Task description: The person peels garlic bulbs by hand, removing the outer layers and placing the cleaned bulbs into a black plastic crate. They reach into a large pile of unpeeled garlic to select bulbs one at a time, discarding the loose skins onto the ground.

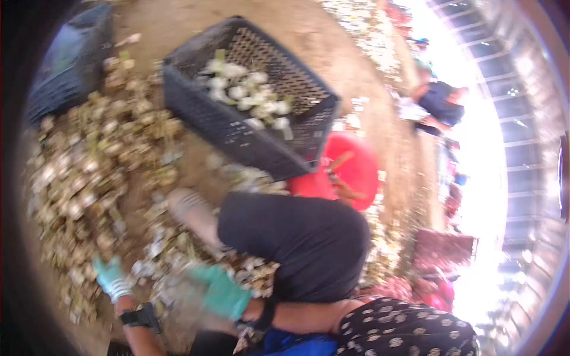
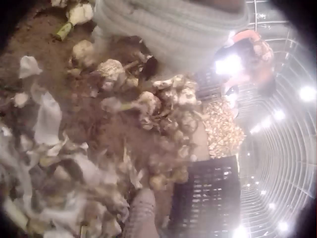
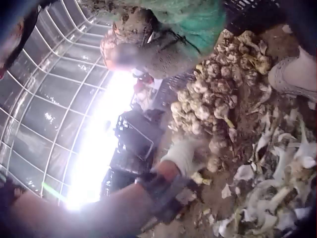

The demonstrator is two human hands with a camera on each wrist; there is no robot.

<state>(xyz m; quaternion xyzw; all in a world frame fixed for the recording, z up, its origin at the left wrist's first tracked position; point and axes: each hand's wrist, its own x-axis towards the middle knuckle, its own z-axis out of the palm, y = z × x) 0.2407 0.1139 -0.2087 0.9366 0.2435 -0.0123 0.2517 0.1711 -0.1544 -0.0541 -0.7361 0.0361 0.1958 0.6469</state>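
My left hand (image 1: 111,280), in a teal glove with a white cuff, reaches down to the edge of a heap of garlic bulbs (image 1: 71,190), thumb and finger apart. Its white cuff (image 2: 168,29) hangs over loose bulbs in the left wrist view, where the fingers are hidden. Blurred by motion, my right hand (image 1: 219,291) is beside the bent leg, above pale peelings (image 1: 157,243). The right wrist view shows its soiled green glove (image 3: 183,44) with fingers bent near a blurred pinkish shape (image 3: 111,49); I cannot tell whether they hold it.
A black plastic crate (image 1: 249,136) with trimmed white garlic (image 1: 243,89) stands ahead, beside a red round tub or stool (image 1: 350,169) with tools on it. Another dark crate (image 1: 65,77) is at upper left. A foot (image 1: 193,210) stands among bulbs; other people (image 1: 439,104) are farther off.
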